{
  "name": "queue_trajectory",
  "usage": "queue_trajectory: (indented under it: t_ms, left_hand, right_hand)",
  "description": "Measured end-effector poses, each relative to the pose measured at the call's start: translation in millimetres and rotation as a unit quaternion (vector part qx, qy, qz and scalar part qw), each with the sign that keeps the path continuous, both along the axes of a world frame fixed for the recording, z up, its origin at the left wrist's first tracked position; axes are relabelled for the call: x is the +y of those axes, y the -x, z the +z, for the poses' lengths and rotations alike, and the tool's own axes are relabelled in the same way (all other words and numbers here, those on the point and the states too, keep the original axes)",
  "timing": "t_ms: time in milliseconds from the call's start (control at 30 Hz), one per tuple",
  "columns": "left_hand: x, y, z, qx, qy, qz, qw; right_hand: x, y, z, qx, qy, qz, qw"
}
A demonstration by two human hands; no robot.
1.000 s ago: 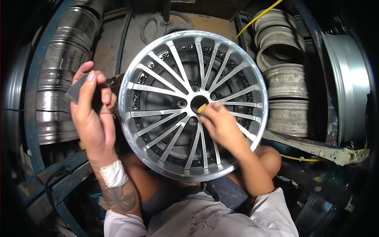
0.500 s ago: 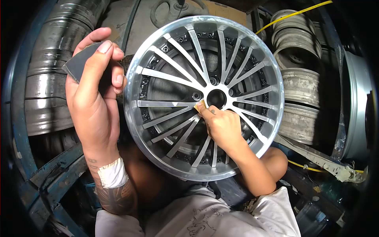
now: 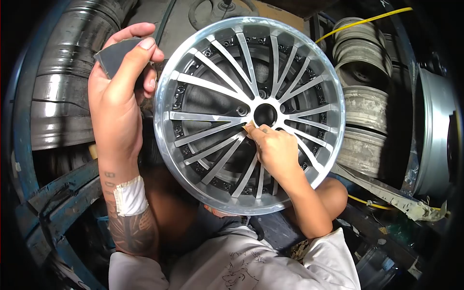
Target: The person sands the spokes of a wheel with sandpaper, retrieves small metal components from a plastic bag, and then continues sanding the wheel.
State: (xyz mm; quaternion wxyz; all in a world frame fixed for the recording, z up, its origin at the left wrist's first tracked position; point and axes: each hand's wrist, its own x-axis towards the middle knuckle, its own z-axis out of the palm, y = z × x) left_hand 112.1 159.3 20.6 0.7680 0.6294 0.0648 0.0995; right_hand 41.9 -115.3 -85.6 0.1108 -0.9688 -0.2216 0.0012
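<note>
A multi-spoke alloy wheel rim (image 3: 169, 116) lies face up over my lap, its spokes bright and its gaps dark. My right hand (image 3: 278, 147) pinches a small tan piece of sandpaper (image 3: 249, 127) against the metal beside the centre bore, at the lower left of the hub. Most of that piece is hidden under the fingers. Left of the rim, my left hand (image 3: 121, 92) is raised and holds a dark grey sheet of sandpaper (image 3: 118, 55) between thumb and fingers, apart from the wheel. A white wrap (image 3: 130, 197) covers part of the left forearm.
Stacked worn rims (image 3: 362, 106) stand on the right, with darker, shinier rims (image 3: 63, 111) on the left. A yellow hose (image 3: 367, 21) runs across the upper right. Blue metal frame bars (image 3: 63, 183) flank my legs. A silver rim (image 3: 437, 130) is at far right.
My left hand has risen slightly toward the upper right, still with the dark sheet. The wheel appears a little higher and slightly turned in view. My right hand stays at the hub.
</note>
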Motion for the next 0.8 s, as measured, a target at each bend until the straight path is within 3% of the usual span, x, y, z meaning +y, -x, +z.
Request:
queue_trajectory:
  t_ms: [100, 200, 300, 400, 467, 567, 600, 667, 700, 800]
  left_hand:
    - [3, 1, -1, 0.008, -0.02, 0.0, 1.0]
    - [4, 6, 0, 0.021, -0.051, -0.012, 0.998]
    - [5, 8, 1, 0.034, -0.106, -0.021, 0.994]
    - [8, 8, -10, 0.031, -0.168, -0.085, 0.982]
    - [3, 9, -21, -0.019, -0.236, -0.123, 0.964]
    - [-3, 14, -7, 0.16, -0.398, -0.202, 0.88]
    - [-2, 17, -19, 0.11, -0.432, -0.186, 0.875]
    - [-6, 14, -3, 0.17, -0.444, -0.209, 0.854]
    - [-4, 15, -9, 0.137, -0.444, -0.198, 0.863]
    - [0, 16, -22, 0.073, -0.443, -0.179, 0.875]
  right_hand:
    - [6, -6, 15, -0.022, -0.05, -0.022, 0.998]
    - [5, 2, -9, 0.033, -0.031, -0.04, 0.998]
    - [5, -4, -9, 0.016, -0.049, -0.025, 0.998]
    - [3, 4, -12, 0.021, -0.038, -0.04, 0.998]
    - [7, -2, -7, 0.022, -0.053, -0.033, 0.998]
    - [3, -4, -1, 0.052, -0.034, -0.019, 0.998]
    - [4, -2, 6, 0.041, -0.039, -0.02, 0.998]
    - [12, -4, 20, 0.019, -0.05, -0.015, 0.998]
    - [18, -5, 21, -0.011, -0.073, -0.005, 0.997]
    - [33, -4, 2, 0.001, -0.002, 0.02, 1.0]
